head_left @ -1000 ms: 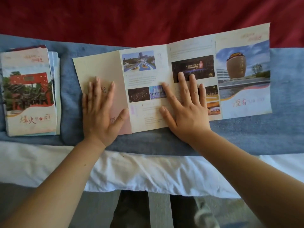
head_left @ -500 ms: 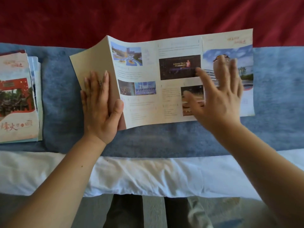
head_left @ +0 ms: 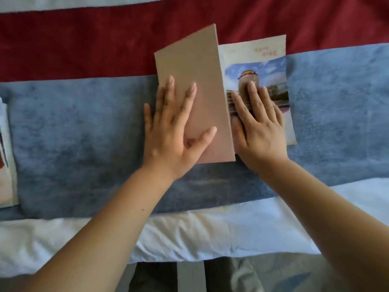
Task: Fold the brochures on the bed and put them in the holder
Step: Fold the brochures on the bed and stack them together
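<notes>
A brochure (head_left: 195,66) lies partly folded on the blue blanket (head_left: 84,133) of the bed. Its tan back panel faces up, with the far edge lifted a little. My left hand (head_left: 176,131) lies flat on that tan panel, fingers spread. To the right, the cover panel (head_left: 263,60) with a sky and building picture still shows. My right hand (head_left: 259,125) presses flat on that cover panel, right beside the tan panel's edge. A stack of folded brochures (head_left: 6,165) peeks in at the left border. No holder is in view.
A red blanket band (head_left: 84,43) runs across the far side of the bed. A white sheet (head_left: 189,234) hangs over the near edge, with floor and my legs below it.
My left hand has swung the left panels over to the right, so the inner pictures are now covered by the tan back. My right hand came down flat on the cover panel. The view shifted right.
</notes>
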{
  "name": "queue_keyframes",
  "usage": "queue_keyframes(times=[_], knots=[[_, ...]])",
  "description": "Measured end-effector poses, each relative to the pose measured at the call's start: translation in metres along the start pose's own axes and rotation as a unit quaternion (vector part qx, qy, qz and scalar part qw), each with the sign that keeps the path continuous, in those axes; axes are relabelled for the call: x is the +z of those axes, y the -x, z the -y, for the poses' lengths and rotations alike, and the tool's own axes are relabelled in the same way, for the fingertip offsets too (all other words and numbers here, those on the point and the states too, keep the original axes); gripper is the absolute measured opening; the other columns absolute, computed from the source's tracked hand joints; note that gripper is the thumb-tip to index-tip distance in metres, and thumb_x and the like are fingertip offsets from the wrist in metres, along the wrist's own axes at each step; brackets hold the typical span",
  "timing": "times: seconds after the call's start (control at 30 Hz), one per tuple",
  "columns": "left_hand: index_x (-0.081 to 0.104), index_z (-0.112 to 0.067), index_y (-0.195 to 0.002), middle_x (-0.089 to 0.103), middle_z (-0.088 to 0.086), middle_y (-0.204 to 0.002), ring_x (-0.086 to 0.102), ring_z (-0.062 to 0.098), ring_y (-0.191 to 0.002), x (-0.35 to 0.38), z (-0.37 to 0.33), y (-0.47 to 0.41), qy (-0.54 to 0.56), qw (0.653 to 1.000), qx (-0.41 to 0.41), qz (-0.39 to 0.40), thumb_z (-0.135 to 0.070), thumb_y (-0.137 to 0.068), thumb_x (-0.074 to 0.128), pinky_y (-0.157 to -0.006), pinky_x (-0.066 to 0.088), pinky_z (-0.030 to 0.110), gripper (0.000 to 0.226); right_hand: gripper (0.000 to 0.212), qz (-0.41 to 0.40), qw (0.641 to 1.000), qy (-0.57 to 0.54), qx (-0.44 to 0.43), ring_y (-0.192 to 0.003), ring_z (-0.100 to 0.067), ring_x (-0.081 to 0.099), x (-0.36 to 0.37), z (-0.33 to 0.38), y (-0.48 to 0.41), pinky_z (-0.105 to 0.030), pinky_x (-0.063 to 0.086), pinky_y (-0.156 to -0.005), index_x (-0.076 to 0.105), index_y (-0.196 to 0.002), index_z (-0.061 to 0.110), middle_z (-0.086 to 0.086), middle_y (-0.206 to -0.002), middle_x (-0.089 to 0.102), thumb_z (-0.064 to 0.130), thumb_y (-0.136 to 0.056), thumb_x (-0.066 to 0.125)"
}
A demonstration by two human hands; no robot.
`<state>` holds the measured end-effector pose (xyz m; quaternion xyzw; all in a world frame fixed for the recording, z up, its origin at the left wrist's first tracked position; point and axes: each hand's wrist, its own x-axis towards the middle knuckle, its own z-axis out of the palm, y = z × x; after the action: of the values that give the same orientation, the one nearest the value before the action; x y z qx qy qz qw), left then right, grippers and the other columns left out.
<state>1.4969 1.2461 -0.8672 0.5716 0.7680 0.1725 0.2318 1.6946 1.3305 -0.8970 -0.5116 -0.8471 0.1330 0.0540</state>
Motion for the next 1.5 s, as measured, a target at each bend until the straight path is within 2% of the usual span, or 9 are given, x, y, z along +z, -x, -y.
queue_keyframes(times=[0.1,0.3,0.67,1.0,1.1,1.2,1.3,1.4,1.5], knots=[[0.004,-0.043,-0.162,-0.011,0.006,-0.171,-0.011,0.032,-0.157,0.025,-0.008,-0.010,-0.120,0.991,-0.047,0.035,-0.083,-0.087,0.028,-0.121,-0.006,0.066,0.088,0.055,0.008,1.000,0.008,-0.009,-0.158,-0.028,0.010,0.001,-0.002,-0.001,-0.045,0.016,-0.125,0.025,-0.162,0.032,-0.006,-0.171,0.015,0.045,-0.109,0.024],[0.008,-0.041,-0.162,0.000,0.012,-0.172,0.000,0.037,-0.158,0.050,-0.003,-0.009,-0.204,0.978,-0.042,-0.032,-0.079,-0.094,0.024,-0.121,0.001,0.067,0.080,0.056,0.009,1.000,0.002,-0.008,-0.158,-0.026,0.010,0.002,-0.003,-0.001,-0.043,0.013,-0.127,0.024,-0.163,0.027,-0.005,-0.171,0.015,0.042,-0.109,0.022],[0.008,-0.041,-0.162,-0.002,0.011,-0.172,-0.002,0.035,-0.158,0.037,0.013,0.000,-0.213,0.975,-0.052,-0.022,-0.079,-0.092,0.027,-0.123,-0.001,0.063,0.082,0.056,0.027,0.999,0.022,-0.017,-0.158,-0.028,0.012,0.003,0.022,0.003,-0.044,0.014,-0.126,0.026,-0.162,0.026,-0.006,-0.170,0.017,0.041,-0.108,0.025],[0.011,-0.043,-0.162,-0.003,0.006,-0.172,0.000,0.031,-0.158,-0.042,0.141,0.080,-0.223,0.969,-0.108,-0.012,-0.077,-0.090,0.033,-0.125,0.003,0.054,0.082,0.053,0.060,0.987,-0.037,-0.147,-0.155,-0.033,0.022,0.042,0.155,0.020,-0.051,0.014,-0.126,0.041,-0.157,0.019,-0.014,-0.166,0.027,0.033,-0.106,0.047],[0.008,-0.044,-0.162,-0.007,0.002,-0.172,-0.005,0.027,-0.158,-0.070,0.184,0.105,-0.211,0.969,-0.128,0.006,-0.075,-0.091,0.034,-0.125,0.000,0.054,0.081,0.051,0.069,0.980,-0.028,-0.185,-0.156,-0.032,0.022,0.052,0.190,0.024,-0.052,0.019,-0.124,0.043,-0.156,0.026,-0.011,-0.166,0.029,0.037,-0.106,0.044],[0.005,-0.040,-0.163,-0.010,0.003,-0.172,-0.010,0.029,-0.158,-0.086,0.208,0.116,-0.208,0.969,-0.133,0.026,-0.069,-0.094,0.032,-0.127,0.001,0.052,0.079,0.051,0.053,0.986,-0.010,-0.159,-0.155,-0.036,0.020,0.056,0.200,0.022,-0.051,0.018,-0.125,0.044,-0.155,0.030,-0.013,-0.167,0.027,0.043,-0.105,0.043],[0.007,-0.030,-0.164,-0.010,0.011,-0.171,-0.011,0.033,-0.157,-0.084,0.205,0.117,-0.183,0.976,-0.118,0.015,-0.058,-0.098,0.033,-0.126,-0.003,0.048,0.076,0.057,0.051,0.992,-0.002,-0.117,-0.156,-0.037,0.015,0.057,0.195,0.019,-0.050,0.015,-0.126,0.037,-0.158,0.031,-0.020,-0.168,0.016,0.049,-0.104,0.043],[0.013,-0.018,-0.164,-0.003,0.021,-0.170,-0.004,0.036,-0.157,-0.073,0.186,0.109,-0.139,0.981,-0.134,-0.021,-0.046,-0.101,0.029,-0.126,-0.003,0.045,0.071,0.060,0.056,0.991,0.016,-0.120,-0.158,-0.035,0.005,0.061,0.191,0.021,-0.049,0.009,-0.128,0.027,-0.161,0.033,-0.019,-0.170,0.008,0.054,-0.106,0.035],[0.015,-0.019,-0.164,0.001,0.023,-0.169,0.002,0.037,-0.157,-0.067,0.177,0.101,-0.124,0.977,-0.166,-0.038,-0.053,-0.102,0.022,-0.126,0.000,0.047,0.071,0.060,0.054,0.991,0.023,-0.121,-0.158,-0.034,0.003,0.064,0.193,0.020,-0.048,0.006,-0.128,0.024,-0.162,0.033,-0.019,-0.170,0.006,0.056,-0.107,0.026]])
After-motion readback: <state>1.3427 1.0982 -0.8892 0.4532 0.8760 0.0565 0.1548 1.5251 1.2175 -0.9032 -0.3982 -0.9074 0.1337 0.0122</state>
